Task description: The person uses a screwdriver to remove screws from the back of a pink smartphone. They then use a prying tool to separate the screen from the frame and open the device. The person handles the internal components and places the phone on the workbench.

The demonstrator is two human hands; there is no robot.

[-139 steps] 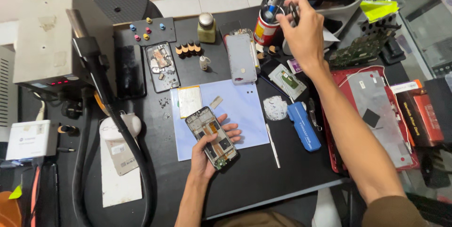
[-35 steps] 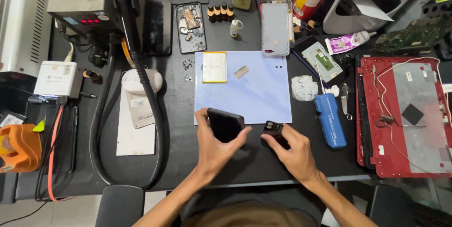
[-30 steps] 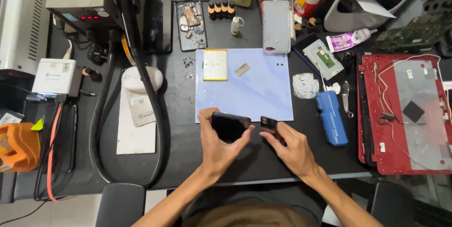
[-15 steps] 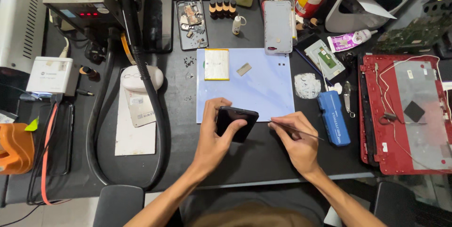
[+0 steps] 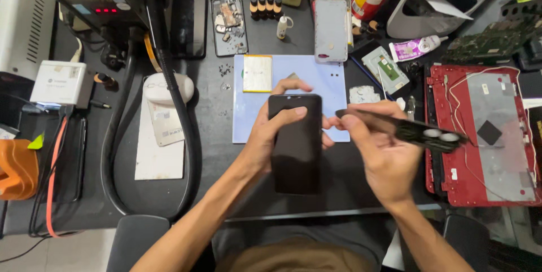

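Phone (image 5: 296,145), dark, gripped upright by left hand (image 5: 270,136); right hand (image 5: 384,156) pinches what looks like a black tool (image 5: 406,128).

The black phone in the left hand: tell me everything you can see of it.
The black phone is a flat, glossy dark slab with rounded corners, its visible face blank. It is held lengthwise above the black bench, its top end over the pale blue mat. The left hand grips its left edge, thumb across the top. The right hand, holding a dark strip-like part, is beside it.

One head-worn view — steeply downward, close over the workbench (image 5: 226,153).
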